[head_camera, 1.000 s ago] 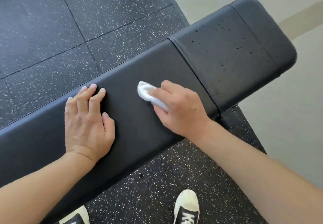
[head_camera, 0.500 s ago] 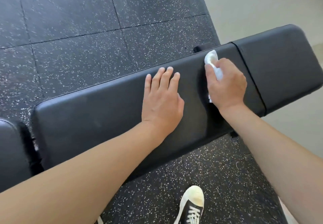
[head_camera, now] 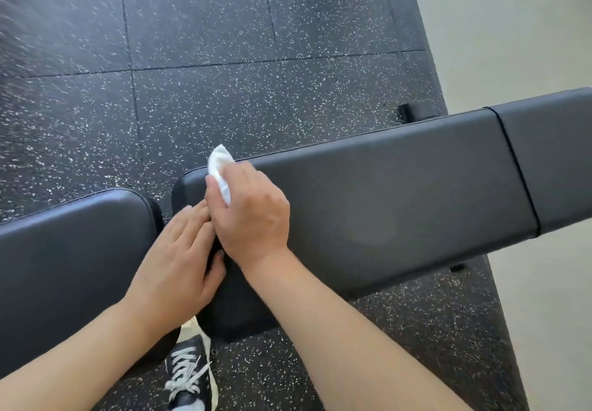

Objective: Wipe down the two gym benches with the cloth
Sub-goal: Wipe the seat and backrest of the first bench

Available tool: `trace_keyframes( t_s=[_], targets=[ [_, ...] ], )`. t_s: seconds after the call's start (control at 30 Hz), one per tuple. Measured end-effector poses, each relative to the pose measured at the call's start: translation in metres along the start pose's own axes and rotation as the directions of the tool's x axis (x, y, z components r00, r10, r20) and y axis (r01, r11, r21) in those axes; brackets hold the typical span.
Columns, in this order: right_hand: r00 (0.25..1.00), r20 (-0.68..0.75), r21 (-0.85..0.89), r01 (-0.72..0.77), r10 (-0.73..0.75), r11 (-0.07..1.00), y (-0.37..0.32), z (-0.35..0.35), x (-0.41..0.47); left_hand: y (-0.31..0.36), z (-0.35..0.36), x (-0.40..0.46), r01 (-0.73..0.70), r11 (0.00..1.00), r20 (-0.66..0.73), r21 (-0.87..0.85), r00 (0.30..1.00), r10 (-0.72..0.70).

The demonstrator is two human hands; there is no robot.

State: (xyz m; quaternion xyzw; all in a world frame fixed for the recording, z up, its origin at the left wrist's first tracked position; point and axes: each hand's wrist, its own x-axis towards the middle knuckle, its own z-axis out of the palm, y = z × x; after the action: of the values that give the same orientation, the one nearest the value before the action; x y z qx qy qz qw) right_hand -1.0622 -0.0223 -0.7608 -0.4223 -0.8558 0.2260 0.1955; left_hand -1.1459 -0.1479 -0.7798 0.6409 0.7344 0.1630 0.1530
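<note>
The right hand [head_camera: 253,215] grips a white cloth [head_camera: 219,170] against a black bench pad [head_camera: 384,205]; the left hand [head_camera: 179,266] rests beside it, fingers straight.

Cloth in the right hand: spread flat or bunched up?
Bunched up. The white cloth is a crumpled wad gripped by the right hand, poking out past its fingers.

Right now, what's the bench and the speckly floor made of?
The bench looks like padded black vinyl or leather: smooth, with a soft sheen and a stitched seam. The floor looks like rubber tiles: matte black with white flecks and straight joints.
</note>
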Motion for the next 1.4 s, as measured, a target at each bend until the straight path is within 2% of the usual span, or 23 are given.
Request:
trace_keyframes(
  t_s=[0.03, 0.1, 0.17, 0.23, 0.27, 0.3, 0.33, 0.37, 0.43, 0.53, 0.6, 0.7, 0.8, 0.87, 0.93, 0.97, 1.0, 1.03, 1.1, 1.17, 1.2, 1.3, 1.4],
  targets=[
    [1.0, 0.022, 0.014, 0.012, -0.012, 1.0, 0.0, 0.001, 0.001, 0.003, 0.001, -0.002, 0.032, 0.999, -0.011, 0.0, 0.999, -0.032],
    [0.984, 0.065, 0.026, 0.163, -0.165, 0.986, 0.014, -0.011, 0.003, 0.01, 0.007, -0.003, 0.072, 0.997, -0.042, -0.006, 0.997, -0.072],
    [0.906, 0.151, -0.043, 0.405, -0.395, 0.913, 0.046, -0.036, 0.004, 0.016, 0.013, -0.003, 0.089, 0.995, -0.082, -0.033, 0.992, -0.092],
    [0.85, 0.227, -0.157, 0.514, -0.476, 0.843, 0.1, -0.069, 0.011, 0.017, 0.017, -0.003, 0.089, 0.995, -0.106, -0.042, 0.99, -0.093],
    [0.882, 0.209, -0.214, 0.464, -0.423, 0.86, 0.13, -0.088, 0.016, 0.016, 0.018, -0.003, 0.088, 0.995, -0.113, -0.043, 0.989, -0.093],
    [0.94, 0.156, -0.264, 0.336, -0.304, 0.904, 0.158, -0.107, 0.02, 0.014, 0.018, -0.003, 0.089, 0.995, -0.116, -0.045, 0.989, -0.094],
    [0.988, 0.083, -0.282, 0.148, -0.13, 0.948, 0.183, -0.125, 0.023, 0.014, 0.018, -0.003, 0.089, 0.995, -0.116, -0.045, 0.989, -0.094],
    [0.999, 0.0, -0.271, -0.047, 0.049, 0.961, 0.201, -0.138, 0.024, 0.014, 0.018, -0.004, 0.089, 0.995, -0.116, -0.043, 0.989, -0.094],
    [0.941, -0.154, -0.259, -0.332, 0.301, 0.907, 0.208, -0.139, 0.02, 0.015, 0.017, -0.005, 0.091, 0.995, -0.108, -0.033, 0.99, -0.094],
    [0.853, -0.289, -0.26, -0.507, 0.435, 0.821, 0.158, -0.106, 0.005, 0.013, 0.01, -0.001, 0.074, 0.997, -0.061, -0.001, 0.995, -0.074],
    [0.893, -0.243, -0.253, -0.436, 0.379, 0.864, 0.108, -0.073, -0.017, 0.007, -0.002, 0.005, 0.049, 0.999, -0.017, 0.004, 0.999, -0.049],
    [0.974, -0.056, -0.252, -0.226, 0.219, 0.941, 0.032, -0.028, -0.047, -0.008, -0.027, 0.017, 0.029, 1.0, 0.05, 0.0, 0.998, -0.029],
    [0.996, 0.057, -0.221, -0.056, 0.07, 0.974, 0.006, -0.012, -0.047, -0.024, -0.05, 0.021, 0.086, 0.996, 0.085, 0.007, 0.993, -0.086],
    [0.979, 0.163, -0.201, 0.154, -0.122, 0.967, 0.021, -0.024, -0.036, -0.028, -0.059, 0.024, 0.136, 0.991, 0.114, -0.002, 0.984, -0.135],
    [0.877, 0.312, -0.196, 0.437, -0.366, 0.878, 0.056, -0.044, -0.02, -0.026, -0.06, 0.031, 0.201, 0.979, 0.135, -0.029, 0.971, -0.196],
    [0.839, 0.343, -0.202, 0.505, -0.422, 0.839, 0.076, -0.057, -0.008, -0.024, -0.058, 0.037, 0.238, 0.97, 0.141, -0.052, 0.963, -0.229],
    [0.846, 0.329, -0.231, 0.503, -0.42, 0.833, 0.098, -0.07, 0.009, -0.02, -0.054, 0.044, 0.276, 0.958, 0.147, -0.081, 0.954, -0.262],
    [0.894, 0.27, -0.283, 0.429, -0.358, 0.858, 0.121, -0.082, 0.027, -0.015, -0.05, 0.051, 0.317, 0.942, 0.153, -0.109, 0.942, -0.299],
    [0.995, 0.078, -0.374, 0.093, -0.069, 0.923, 0.165, -0.107, 0.064, -0.004, -0.04, 0.07, 0.405, 0.904, 0.17, -0.135, 0.908, -0.382],
    [0.963, -0.04, -0.344, -0.263, 0.266, 0.901, 0.201, -0.128, 0.093, 0.007, -0.029, 0.093, 0.495, 0.863, 0.168, -0.101, 0.863, -0.476],
    [0.932, -0.068, -0.334, -0.358, 0.357, 0.872, 0.211, -0.131, 0.102, 0.011, -0.024, 0.102, 0.537, 0.84, 0.144, -0.072, 0.839, -0.524],
    [0.921, -0.083, -0.394, -0.38, 0.379, 0.837, 0.189, -0.114, 0.11, 0.016, -0.015, 0.117, 0.594, 0.804, 0.039, -0.023, 0.805, -0.593],
    [0.977, 0.099, -0.319, -0.151, 0.191, 0.936, 0.131, -0.079, 0.096, 0.016, -0.01, 0.119, 0.607, 0.794, 0.006, 0.017, 0.794, -0.607]
  ],
)
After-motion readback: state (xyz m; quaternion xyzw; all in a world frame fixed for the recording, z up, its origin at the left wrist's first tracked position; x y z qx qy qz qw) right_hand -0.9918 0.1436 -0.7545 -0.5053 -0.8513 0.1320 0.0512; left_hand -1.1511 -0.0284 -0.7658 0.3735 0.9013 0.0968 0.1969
